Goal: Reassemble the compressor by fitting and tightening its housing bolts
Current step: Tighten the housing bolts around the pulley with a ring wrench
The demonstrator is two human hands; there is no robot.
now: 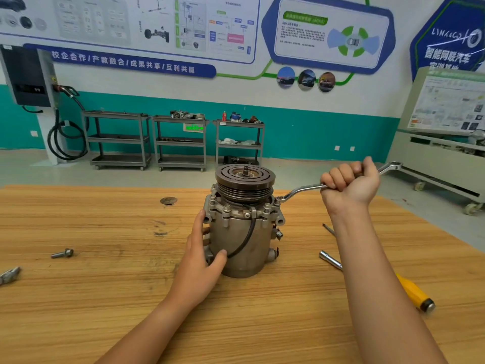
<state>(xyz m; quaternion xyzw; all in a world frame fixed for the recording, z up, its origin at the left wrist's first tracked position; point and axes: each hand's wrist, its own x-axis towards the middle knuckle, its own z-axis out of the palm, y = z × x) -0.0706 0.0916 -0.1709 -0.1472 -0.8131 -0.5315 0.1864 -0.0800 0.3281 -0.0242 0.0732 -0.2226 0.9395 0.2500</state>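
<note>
The grey metal compressor (244, 237) stands upright in the middle of the wooden table (105, 298), its grooved pulley (245, 178) on top. Several housing bolts (226, 208) sit in the flange below the pulley. My left hand (203, 254) grips the compressor's left side, thumb across the front by the black cable. My right hand (350, 185) is a fist round the shaft of a silver ring spanner (301, 191). The spanner's ring end sits on a bolt at the flange's right edge.
A loose bolt (63, 253) lies on the table at the left, with a metal part (9, 275) at the left edge. A yellow-handled socket driver (409, 287) lies to the right, partly under my right forearm. Grey shelf carts (118, 139) stand by the far wall.
</note>
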